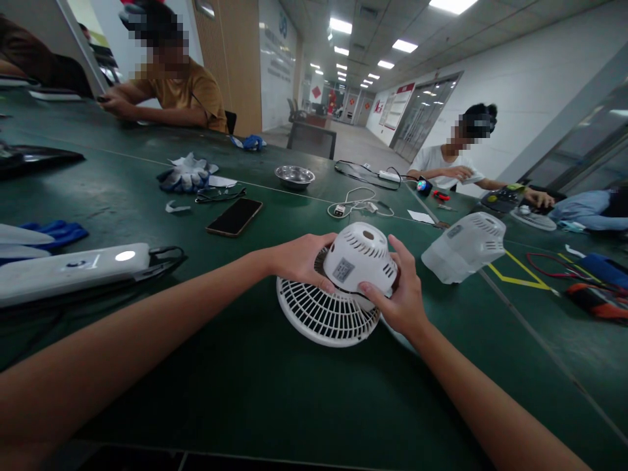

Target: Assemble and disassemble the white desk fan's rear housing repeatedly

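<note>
A white fan motor housing (360, 252), with vent slots and a grey label, is gripped from both sides. My left hand (307, 261) wraps its left side, where a dark ribbed part shows beside the fingers. On the right side my right hand (400, 294) closes round it, thumb across the lower edge. Beneath the housing a round white fan grille (326, 320) lies on the green table (275, 399). Whether housing and grille are joined cannot be seen. Right of my right hand lies another white plastic housing (461, 252), also with vent slots.
A phone (235, 217), a metal bowl (294, 176), a white cable (360, 203) and work gloves (186, 175) lie farther back. At left is a long white device (73, 271); at right, an orange-black tool (596, 301). People (176, 91) sit round the table.
</note>
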A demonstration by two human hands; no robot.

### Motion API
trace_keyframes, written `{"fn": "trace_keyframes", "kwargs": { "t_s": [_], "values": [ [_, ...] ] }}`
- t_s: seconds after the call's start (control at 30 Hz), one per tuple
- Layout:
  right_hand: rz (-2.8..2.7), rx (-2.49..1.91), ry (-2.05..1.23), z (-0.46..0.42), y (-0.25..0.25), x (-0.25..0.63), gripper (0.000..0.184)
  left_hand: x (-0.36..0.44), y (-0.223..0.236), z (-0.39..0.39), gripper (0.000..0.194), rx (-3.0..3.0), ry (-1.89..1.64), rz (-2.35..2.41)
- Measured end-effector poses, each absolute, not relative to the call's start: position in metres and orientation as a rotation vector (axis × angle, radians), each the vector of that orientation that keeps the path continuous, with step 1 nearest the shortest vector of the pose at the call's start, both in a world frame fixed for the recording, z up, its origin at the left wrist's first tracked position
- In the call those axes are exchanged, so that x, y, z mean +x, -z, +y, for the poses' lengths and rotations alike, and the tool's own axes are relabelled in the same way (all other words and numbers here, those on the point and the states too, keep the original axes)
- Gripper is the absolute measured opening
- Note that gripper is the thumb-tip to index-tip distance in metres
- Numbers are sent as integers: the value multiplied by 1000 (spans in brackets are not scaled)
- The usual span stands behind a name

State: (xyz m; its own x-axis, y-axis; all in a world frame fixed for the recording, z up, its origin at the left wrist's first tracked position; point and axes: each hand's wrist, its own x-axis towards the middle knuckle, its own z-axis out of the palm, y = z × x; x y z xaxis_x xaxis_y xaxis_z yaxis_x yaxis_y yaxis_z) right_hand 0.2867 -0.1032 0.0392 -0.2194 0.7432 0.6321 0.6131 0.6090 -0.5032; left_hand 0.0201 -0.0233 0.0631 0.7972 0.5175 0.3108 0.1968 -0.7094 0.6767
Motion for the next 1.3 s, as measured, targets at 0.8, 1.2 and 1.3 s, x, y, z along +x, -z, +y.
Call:
{"fn": "trace_keyframes", "kwargs": {
  "t_s": [0.8,1.2,1.3],
  "values": [
    [-2186,-1013,-209,-94,-52,302,92,24,-66,-27,67,2450,-646,677],
    [-2191,-1005,-126,-91,-48,300,89,26,-63,-28,58,2568,-719,706],
    [-2208,-983,-72,-90,-48,300,87,25,-63,-28,59,2571,-710,702]
  ]
}}
